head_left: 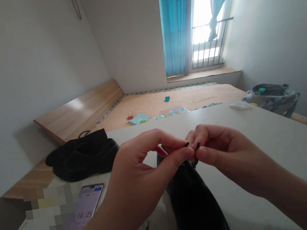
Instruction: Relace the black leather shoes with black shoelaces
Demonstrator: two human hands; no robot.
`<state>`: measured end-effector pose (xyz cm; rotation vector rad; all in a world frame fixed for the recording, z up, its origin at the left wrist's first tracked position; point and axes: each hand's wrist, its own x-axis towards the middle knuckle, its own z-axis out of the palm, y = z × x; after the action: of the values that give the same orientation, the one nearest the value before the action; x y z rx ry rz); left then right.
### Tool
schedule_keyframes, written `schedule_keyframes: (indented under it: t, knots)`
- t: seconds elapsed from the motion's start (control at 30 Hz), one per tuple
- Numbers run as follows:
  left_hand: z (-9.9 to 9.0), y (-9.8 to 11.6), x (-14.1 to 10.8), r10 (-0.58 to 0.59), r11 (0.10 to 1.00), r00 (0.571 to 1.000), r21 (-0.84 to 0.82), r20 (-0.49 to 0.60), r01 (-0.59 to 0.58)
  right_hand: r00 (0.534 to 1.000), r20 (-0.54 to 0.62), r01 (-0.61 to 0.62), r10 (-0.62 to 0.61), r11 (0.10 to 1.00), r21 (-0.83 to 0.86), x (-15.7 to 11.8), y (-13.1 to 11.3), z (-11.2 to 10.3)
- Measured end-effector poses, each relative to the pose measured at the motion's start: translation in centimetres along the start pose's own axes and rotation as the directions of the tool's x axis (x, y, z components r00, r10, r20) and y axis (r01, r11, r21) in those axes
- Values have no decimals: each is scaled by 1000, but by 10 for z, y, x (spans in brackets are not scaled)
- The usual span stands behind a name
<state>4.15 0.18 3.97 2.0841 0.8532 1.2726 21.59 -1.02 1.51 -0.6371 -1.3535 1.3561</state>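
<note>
Black shoelace tips [186, 144] pinched narrow by our left hand [147, 167] and right hand [230, 153], lifted so the lace rises clear of the black shoe [194, 206] at the near edge of the white tabletop [278, 141].

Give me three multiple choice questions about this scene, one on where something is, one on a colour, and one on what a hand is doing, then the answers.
1. Where does the smartphone lie?
A. On the window sill
B. In the grey bag
C. Left of the left hand

2. What colour are the curtains?
A. Red
B. Blue
C. Yellow

3. What does the right hand pinch?
A. The smartphone
B. A black lace tip above the black shoe
C. A curtain

Answers:
1. C, the smartphone shows at the lower left, beside that hand.
2. B, both curtains show blue.
3. B, its fingertips close on the lace tip.
</note>
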Motion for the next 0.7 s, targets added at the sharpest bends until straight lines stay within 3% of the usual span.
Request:
schedule_keyframes:
  t: [0.2,0.33,0.47,0.53,0.7]
  knots:
    - [0,7,0,-63,949,992,-301,109,93,993,96,-92,75,978,186,-7,-3,3]
    - [-2,16,-4,-5,937,994,-346,107,42,969,199,-201,146,935,294,-12,-8,8]
    - [-4,23,-7,36,937,988,-349,149,18,951,280,-228,128,905,359,-16,-9,14]
    - [-4,25,-8,56,940,989,-340,140,-5,956,270,-196,114,933,303,-18,-10,14]
    - [-1,23,-10,62,959,998,-280,25,-52,980,199,-21,25,999,-24,-18,-13,7]
